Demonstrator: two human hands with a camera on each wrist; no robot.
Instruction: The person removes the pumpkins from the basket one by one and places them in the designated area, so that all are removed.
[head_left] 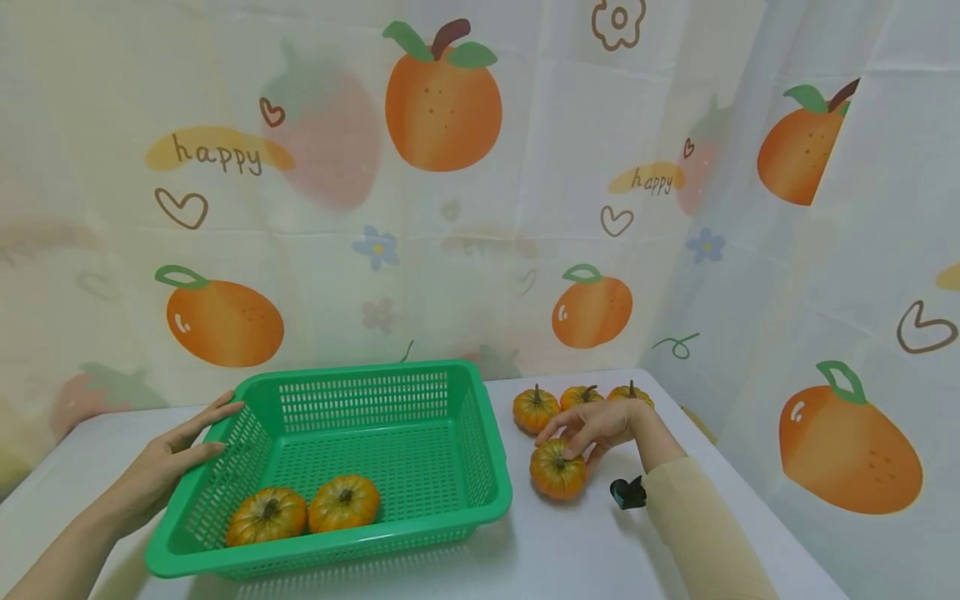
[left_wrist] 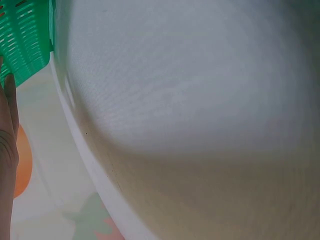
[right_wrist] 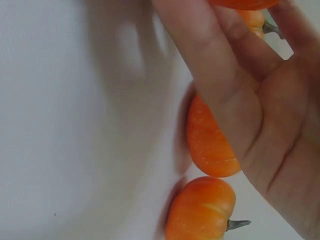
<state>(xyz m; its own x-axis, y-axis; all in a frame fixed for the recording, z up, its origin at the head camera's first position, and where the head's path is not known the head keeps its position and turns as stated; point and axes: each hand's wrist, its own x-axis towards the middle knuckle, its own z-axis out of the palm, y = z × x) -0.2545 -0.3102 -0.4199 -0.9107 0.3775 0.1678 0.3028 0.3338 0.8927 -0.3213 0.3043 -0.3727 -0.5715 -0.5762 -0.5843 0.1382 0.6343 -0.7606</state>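
My right hand (head_left: 603, 423) holds a small orange pumpkin (head_left: 558, 471) by its top and side, right of the green plastic basket (head_left: 491, 450). In the right wrist view only the lower edge of that held pumpkin (right_wrist: 245, 4) shows, at the top. Against the basket's left rim rests my left hand (head_left: 168, 462), its fingers fairly straight and its thumb over the rim. Two pumpkins, one at the near left corner (head_left: 267, 517) and another beside it (head_left: 345, 503), sit inside the basket. The left wrist view catches the fingers (left_wrist: 11, 97) beside the basket wall.
Behind my right hand, three more pumpkins stand in a row: a left one (head_left: 536, 408), a middle one (head_left: 581, 396) and a right one (head_left: 628, 392) partly hidden by the hand. A fruit-print curtain (head_left: 480, 217) hangs behind the white table (head_left: 570, 550).
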